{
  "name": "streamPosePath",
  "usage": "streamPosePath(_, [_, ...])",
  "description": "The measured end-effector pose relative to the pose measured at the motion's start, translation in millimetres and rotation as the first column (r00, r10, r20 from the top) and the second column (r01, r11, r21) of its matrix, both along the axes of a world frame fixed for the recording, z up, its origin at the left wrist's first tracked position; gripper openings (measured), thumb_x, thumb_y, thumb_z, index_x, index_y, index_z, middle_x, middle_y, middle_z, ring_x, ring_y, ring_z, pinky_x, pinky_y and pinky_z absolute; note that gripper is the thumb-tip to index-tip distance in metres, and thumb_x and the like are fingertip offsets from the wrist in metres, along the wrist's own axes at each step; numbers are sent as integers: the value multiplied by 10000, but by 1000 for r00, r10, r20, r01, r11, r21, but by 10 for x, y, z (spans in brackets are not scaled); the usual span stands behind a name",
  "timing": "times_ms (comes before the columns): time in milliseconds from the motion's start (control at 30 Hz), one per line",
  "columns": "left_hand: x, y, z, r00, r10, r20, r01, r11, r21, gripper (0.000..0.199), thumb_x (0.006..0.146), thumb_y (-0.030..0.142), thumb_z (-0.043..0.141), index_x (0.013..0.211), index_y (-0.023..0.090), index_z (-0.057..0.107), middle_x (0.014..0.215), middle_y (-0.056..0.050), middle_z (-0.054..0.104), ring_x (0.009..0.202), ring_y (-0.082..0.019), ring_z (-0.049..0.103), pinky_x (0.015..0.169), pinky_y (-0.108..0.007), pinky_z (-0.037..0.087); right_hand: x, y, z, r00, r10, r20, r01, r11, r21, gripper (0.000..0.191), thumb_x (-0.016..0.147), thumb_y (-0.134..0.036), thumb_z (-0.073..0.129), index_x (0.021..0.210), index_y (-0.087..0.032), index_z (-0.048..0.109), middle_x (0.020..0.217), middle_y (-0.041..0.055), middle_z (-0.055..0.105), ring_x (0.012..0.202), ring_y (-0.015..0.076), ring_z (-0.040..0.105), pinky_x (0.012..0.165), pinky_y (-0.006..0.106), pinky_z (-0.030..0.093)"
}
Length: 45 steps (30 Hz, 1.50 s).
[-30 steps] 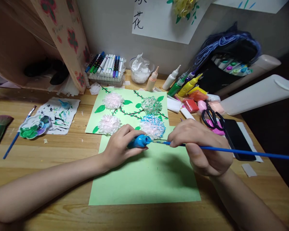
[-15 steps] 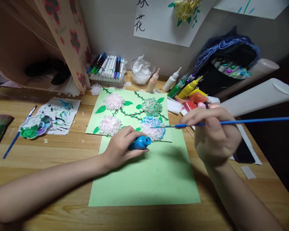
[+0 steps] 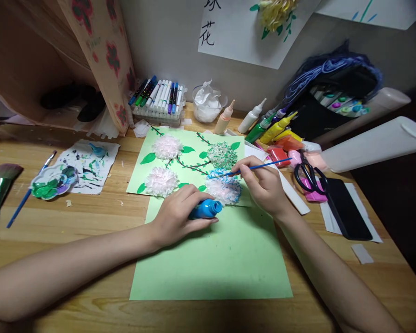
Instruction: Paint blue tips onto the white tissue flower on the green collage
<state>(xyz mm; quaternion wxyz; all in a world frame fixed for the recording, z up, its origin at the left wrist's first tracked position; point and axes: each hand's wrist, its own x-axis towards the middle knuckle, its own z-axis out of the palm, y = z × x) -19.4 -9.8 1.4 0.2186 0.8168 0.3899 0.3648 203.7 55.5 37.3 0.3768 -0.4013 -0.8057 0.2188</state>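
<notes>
My left hand (image 3: 178,215) is wrapped round an uncapped blue paint bottle (image 3: 207,209), tilted with its mouth to the right. A thin blue paintbrush (image 3: 268,164) is pinched in my right hand (image 3: 261,185), its tip at the upper left of a blue-tinged paper flower (image 3: 225,188). That flower is on a light green sheet (image 3: 135,180) with two pale pink flowers, a green-tinged flower (image 3: 222,155), painted leaves and branches. A second green sheet (image 3: 211,263) lies nearer me, partly under my left hand.
At left are a paint palette (image 3: 53,182), a stained cloth (image 3: 107,155) and brushes. Markers (image 3: 159,97), a bowl of tissue (image 3: 208,104) and paint bottles (image 3: 251,116) stand at the back. Black scissors (image 3: 308,175) and a phone (image 3: 348,208) lie right.
My right hand has moved left and closer to the blue-tinged flower, and the brush tip has shifted to its upper left. The scissors now show. The whole view has shifted slightly.
</notes>
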Motion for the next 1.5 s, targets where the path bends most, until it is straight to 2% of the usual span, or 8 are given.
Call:
streamPosePath(167, [0, 5, -1, 1000, -5, -8, 5, 1000, 5, 343, 862, 430, 640, 1071, 163, 592, 887, -58, 605, 811, -188, 567, 680, -281, 460, 6, 7, 9, 996, -27, -83, 28, 1000, 4, 233, 960, -279, 439, 862, -198, 634, 799, 34, 650, 753, 156, 619, 681, 289, 479])
streamPosePath(333, [-2, 4, -9, 1000, 0, 2, 0, 1000, 3, 341, 861, 428, 643, 1079, 170, 592, 891, -54, 604, 812, -187, 570, 684, -283, 462, -10, 3, 19, 998, 22, 55, -24, 999, 41, 223, 954, -257, 436, 838, -195, 617, 810, 42, 657, 772, 167, 625, 717, 309, 478])
streamPosePath(533, [1, 4, -16, 1000, -5, 7, 5, 1000, 6, 336, 860, 416, 647, 1082, 170, 591, 889, -54, 601, 813, -187, 565, 683, -283, 458, 15, -7, 51, 1000, -3, -21, 5, 999, 52, 208, 955, -253, 436, 860, -205, 614, 816, 31, 657, 767, 158, 629, 709, 292, 480])
streamPosePath(733, [5, 3, -16, 1000, 6, 2, -6, 1000, 5, 322, 870, 430, 626, 1077, 185, 600, 881, -51, 602, 809, -188, 565, 685, -285, 458, -30, -5, 45, 987, 75, 143, -91, 990, 108, 182, 942, -237, 445, 859, -201, 603, 792, 46, 665, 755, 179, 623, 699, 309, 470])
streamPosePath(900, [1, 5, -14, 1000, -3, 0, 3, 1000, 6, 333, 863, 423, 641, 1075, 171, 596, 883, -53, 603, 808, -187, 566, 681, -281, 456, -4, -2, 66, 995, 39, 95, -46, 996, 70, 197, 950, -241, 434, 865, -204, 607, 810, 37, 669, 775, 170, 634, 712, 298, 473])
streamPosePath(1100, [5, 3, 0, 1000, 7, -5, -7, 1000, -1, 322, 868, 430, 630, 1071, 183, 599, 877, -49, 600, 803, -185, 568, 679, -282, 457, -31, 0, 54, 981, 105, 165, -124, 986, 112, 177, 937, -234, 446, 865, -208, 605, 794, 46, 676, 748, 180, 631, 684, 306, 476])
streamPosePath(1267, [1, 2, -7, 1000, 3, -11, -3, 1000, -7, 329, 872, 438, 622, 1084, 188, 593, 887, -50, 605, 810, -185, 566, 684, -282, 458, -9, -3, 89, 992, 49, 119, -63, 991, 116, 186, 945, -238, 436, 856, -210, 597, 784, 40, 661, 750, 175, 628, 691, 308, 479])
streamPosePath(1500, [5, 3, -14, 1000, -2, 0, 2, 1000, 21, 338, 862, 418, 644, 1072, 160, 588, 882, -58, 593, 806, -188, 560, 681, -288, 465, -50, -20, 91, 973, 138, 185, -164, 977, 136, 157, 931, -199, 454, 863, -210, 596, 788, 39, 680, 735, 172, 622, 675, 301, 473])
